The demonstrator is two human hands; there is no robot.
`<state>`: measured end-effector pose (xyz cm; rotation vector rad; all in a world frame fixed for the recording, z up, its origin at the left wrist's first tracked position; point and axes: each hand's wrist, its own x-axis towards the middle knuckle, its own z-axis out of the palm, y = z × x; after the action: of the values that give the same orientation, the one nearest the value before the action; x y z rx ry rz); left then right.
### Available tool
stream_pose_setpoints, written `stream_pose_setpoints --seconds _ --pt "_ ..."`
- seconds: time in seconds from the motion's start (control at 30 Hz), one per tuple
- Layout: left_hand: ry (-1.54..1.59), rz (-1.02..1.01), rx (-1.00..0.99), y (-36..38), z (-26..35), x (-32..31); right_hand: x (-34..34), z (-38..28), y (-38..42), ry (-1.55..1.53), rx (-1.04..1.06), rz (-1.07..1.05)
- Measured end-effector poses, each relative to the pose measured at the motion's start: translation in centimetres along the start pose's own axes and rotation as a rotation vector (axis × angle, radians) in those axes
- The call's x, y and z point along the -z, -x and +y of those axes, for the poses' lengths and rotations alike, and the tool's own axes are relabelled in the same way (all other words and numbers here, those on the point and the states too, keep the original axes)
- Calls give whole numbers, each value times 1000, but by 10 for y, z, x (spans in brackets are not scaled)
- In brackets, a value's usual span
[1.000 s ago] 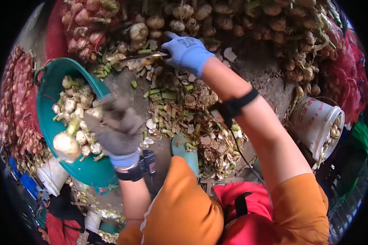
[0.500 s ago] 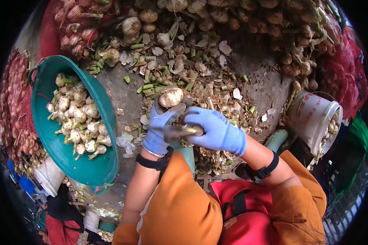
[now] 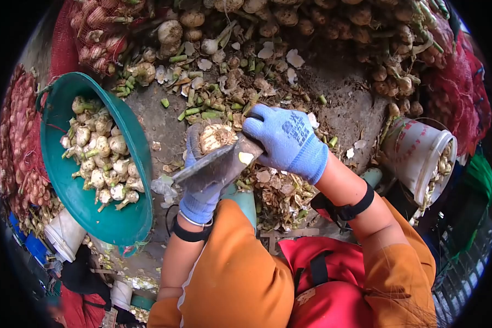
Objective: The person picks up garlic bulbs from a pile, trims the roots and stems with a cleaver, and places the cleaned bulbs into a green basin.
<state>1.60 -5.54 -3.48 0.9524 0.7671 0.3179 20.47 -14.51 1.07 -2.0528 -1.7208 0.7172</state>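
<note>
My left hand, in a blue work glove, is closed around a garlic bulb whose rough root side faces up. Gripped in my right hand, also gloved in blue, is a wide-bladed knife. Its dark blade lies across the front of the left hand, close against the lower edge of the bulb, and hides part of that palm and its fingers. A small pale scrap sticks to the blade near the right hand. Below the hands, cut stalks and dry skins lie heaped on the ground.
To the left stands a teal basin with trimmed garlic bulbs in it. Untrimmed garlic is piled at the far side. A tilted white bucket lies right, near red mesh sacks. Stalk pieces litter the ground.
The knife has swung up in front of my left hand, against the bulb. The bulb has turned from its smooth side to its root side, and my right hand has risen slightly.
</note>
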Motion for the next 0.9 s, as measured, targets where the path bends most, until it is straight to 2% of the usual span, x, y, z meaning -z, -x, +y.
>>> stream_pose_setpoints --seconds 0.07,0.1,0.17,0.2,0.23,0.27,0.3,0.37,0.43,0.47,0.5,0.57,0.63,0.67,0.7,0.73,0.77,0.83,0.9 --pt "132 1 110 6 6 -4 -8 12 -4 -39 0 36" --pt "30 -28 24 10 17 -16 -9 17 -7 -33 -86 5" --pt "-174 -96 -155 15 34 -32 -35 61 -14 -46 -426 44" --pt "-225 -106 -80 19 35 -30 -32 66 -11 -292 -555 56" --pt "-227 -89 -102 6 33 -26 -30 72 -18 -537 -653 62" --pt "-566 -17 -232 -6 31 -23 -49 77 -21 -774 -613 20" --pt "-902 30 -336 -8 29 -23 -38 49 -23 -1122 -608 18" --pt "-900 66 -495 -25 14 -16 -36 36 -30 -1271 -499 43" --pt "-498 74 -160 -30 19 -10 -4 20 -36 -1082 -509 -109" --pt "53 56 44 -21 21 -6 -15 20 -38 -746 -183 88" --pt "67 -32 -1 -21 3 17 -3 11 -38 -506 -38 91" --pt "-188 145 -132 -18 15 10 4 20 -43 -152 -65 -54" --pt "17 214 -125 -22 47 23 4 58 -62 -228 -425 -479" --pt "181 187 -225 -23 64 36 12 66 -70 -33 -406 -473" --pt "344 161 -313 -21 79 49 2 84 -81 4 -333 -352" --pt "734 -87 -295 -20 96 54 -1 90 -96 -92 -309 -201" --pt "1113 -346 -266 -19 111 61 -10 89 -109 -200 -223 93" --pt "1128 -494 -265 -29 102 72 -15 85 -147 -46 -178 188" --pt "875 -410 -141 -39 83 52 -33 86 -172 74 -276 -17"
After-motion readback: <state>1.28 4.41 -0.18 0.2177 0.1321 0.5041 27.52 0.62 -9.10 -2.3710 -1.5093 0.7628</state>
